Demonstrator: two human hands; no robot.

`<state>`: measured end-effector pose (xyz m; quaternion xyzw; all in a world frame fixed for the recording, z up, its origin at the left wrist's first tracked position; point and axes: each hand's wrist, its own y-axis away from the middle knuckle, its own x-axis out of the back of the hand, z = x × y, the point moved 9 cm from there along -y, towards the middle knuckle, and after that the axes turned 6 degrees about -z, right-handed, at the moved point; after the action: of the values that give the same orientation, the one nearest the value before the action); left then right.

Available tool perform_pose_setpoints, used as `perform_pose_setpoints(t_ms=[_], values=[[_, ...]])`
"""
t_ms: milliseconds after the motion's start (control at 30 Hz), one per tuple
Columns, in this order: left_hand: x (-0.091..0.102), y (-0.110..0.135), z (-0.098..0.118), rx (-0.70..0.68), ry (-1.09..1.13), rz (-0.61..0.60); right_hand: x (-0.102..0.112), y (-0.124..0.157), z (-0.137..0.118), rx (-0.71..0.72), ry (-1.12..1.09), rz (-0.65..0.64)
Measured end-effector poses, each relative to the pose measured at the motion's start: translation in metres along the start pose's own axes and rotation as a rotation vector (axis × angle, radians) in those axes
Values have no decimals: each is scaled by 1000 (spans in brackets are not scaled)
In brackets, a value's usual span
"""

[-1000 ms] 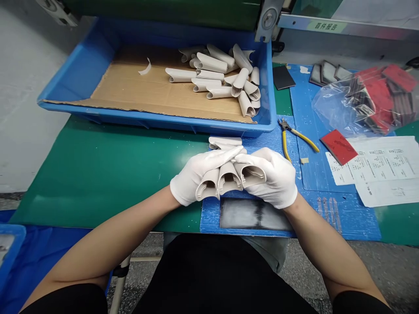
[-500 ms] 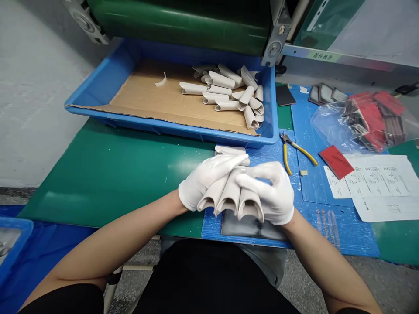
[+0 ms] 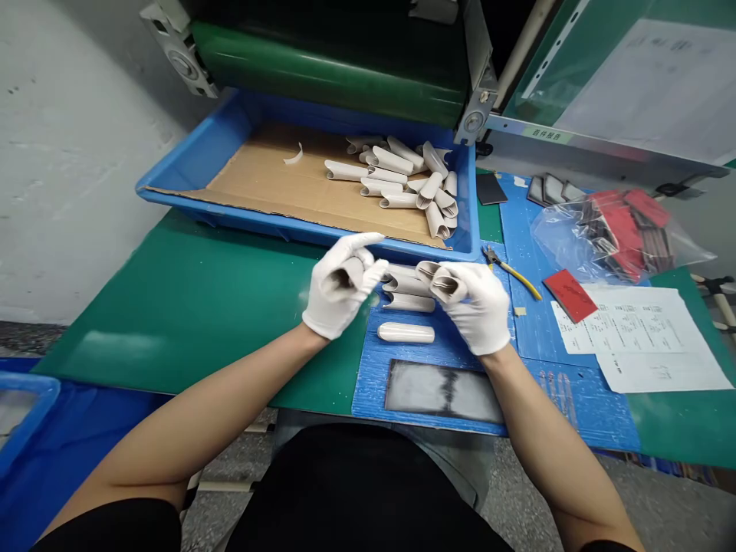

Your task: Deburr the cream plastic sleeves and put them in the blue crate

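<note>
My left hand [image 3: 326, 313], in a white glove, is closed round one off-white hollow plastic shell [image 3: 346, 277], its open end facing me. To the right, my gloved right hand [image 3: 484, 310] grips two more such shells [image 3: 448, 287] side by side. Between the hands, several matching shells [image 3: 409, 303] lie in a row on the blue mat [image 3: 368, 376], partly hidden at the back by the right hand's shells. A single shell [image 3: 405, 333] rests nearer to me, smooth side up. In front of it is a flat grey-black pad [image 3: 419, 389] with worn dark marks.
A blue bin [image 3: 276, 228] lined with cardboard holds several shells [image 3: 391, 159] under a green roller [image 3: 333, 77]. At the right are yellow-handled cutters [image 3: 517, 280], a red block [image 3: 570, 296], printed sheets [image 3: 661, 345] and a clear bag [image 3: 626, 230] of red and dark blocks.
The three shells held together are now split: one in my left hand, two in my right. My hands have moved apart and upward, uncovering the shells on the mat and the pad. The view has shifted slightly.
</note>
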<state>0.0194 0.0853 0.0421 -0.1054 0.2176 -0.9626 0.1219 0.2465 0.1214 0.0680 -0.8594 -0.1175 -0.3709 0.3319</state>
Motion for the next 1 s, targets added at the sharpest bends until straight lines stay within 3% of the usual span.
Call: perform_pose_setpoints(t_ms=[67,200,300,400,600,800,1000], values=[[3,-2,-10,62,13,45,-21,-1,13,-30,48,-97],[-15,1,-19,77,164,-71,-45,-3,26,-51,127,-176],[-20,6,-13,-21,237,-87,-41,-1,22,0,161,-131],[-20,6,-13,-32,178,-98,-28,5,14,14,238,-86],[5,0,8,-131,-260,47,-48,18,-13,140,245,-343],[3,1,26,-136,-158,20,-64,10,-9,131,255,-395],[-8,0,15,-128,-40,-42,-42,8,-9,111,178,-272]])
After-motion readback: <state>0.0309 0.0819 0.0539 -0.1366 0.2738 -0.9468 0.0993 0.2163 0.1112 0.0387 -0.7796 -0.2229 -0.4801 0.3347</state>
